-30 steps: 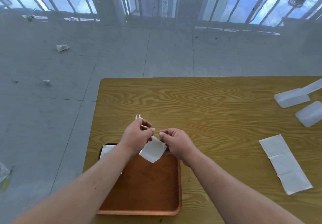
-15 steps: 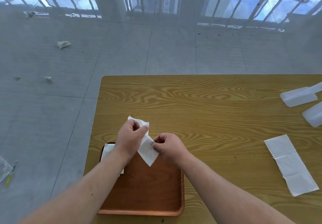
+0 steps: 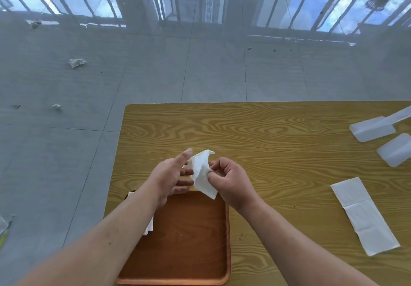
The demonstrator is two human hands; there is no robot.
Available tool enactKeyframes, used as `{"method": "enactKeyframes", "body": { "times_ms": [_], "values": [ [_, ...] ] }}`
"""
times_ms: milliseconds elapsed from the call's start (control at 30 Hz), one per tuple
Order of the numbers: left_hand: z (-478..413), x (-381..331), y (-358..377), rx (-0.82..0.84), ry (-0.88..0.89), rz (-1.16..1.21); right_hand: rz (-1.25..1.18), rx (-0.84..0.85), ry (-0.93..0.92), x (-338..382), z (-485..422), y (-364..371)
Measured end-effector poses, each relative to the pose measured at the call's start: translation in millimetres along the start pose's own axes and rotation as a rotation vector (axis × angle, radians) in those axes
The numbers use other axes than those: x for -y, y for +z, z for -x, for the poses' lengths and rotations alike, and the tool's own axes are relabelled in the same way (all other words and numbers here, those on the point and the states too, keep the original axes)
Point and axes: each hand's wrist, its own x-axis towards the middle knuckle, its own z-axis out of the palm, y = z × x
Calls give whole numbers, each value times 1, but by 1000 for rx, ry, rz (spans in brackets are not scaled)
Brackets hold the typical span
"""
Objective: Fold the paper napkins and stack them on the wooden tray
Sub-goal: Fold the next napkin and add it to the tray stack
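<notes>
A white paper napkin (image 3: 202,171), partly folded and crumpled, hangs above the far edge of the brown wooden tray (image 3: 191,236). My right hand (image 3: 229,180) pinches its right side between thumb and fingers. My left hand (image 3: 171,174) is beside it with fingers spread, touching the napkin's left edge without a clear grip. A folded napkin (image 3: 149,228) lies in the tray's left part, mostly hidden under my left forearm. A long flat napkin (image 3: 364,215) lies on the table at the right.
The tray sits at the front left of a wood-grain table (image 3: 278,143). Two translucent plastic pieces (image 3: 372,129) (image 3: 395,152) lie at the right edge. Crumpled paper scraps (image 3: 76,62) lie on the tiled floor to the left.
My left hand has let go of the napkin and spread its fingers. My right hand keeps its pinch and has turned the napkin more upright.
</notes>
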Motion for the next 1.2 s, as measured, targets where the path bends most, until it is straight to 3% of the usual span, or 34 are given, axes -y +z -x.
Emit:
{"method": "enactKeyframes", "body": {
  "times_ms": [567,767,1200],
  "values": [
    [1,-5,26,183,150,-80,-99,-3,74,-3,-6,-13],
    [6,-6,29,201,197,-193,-69,-54,85,-1,-12,-17],
    [9,-10,28,216,191,-199,-69,24,153,2,-13,-21]
  ]
}}
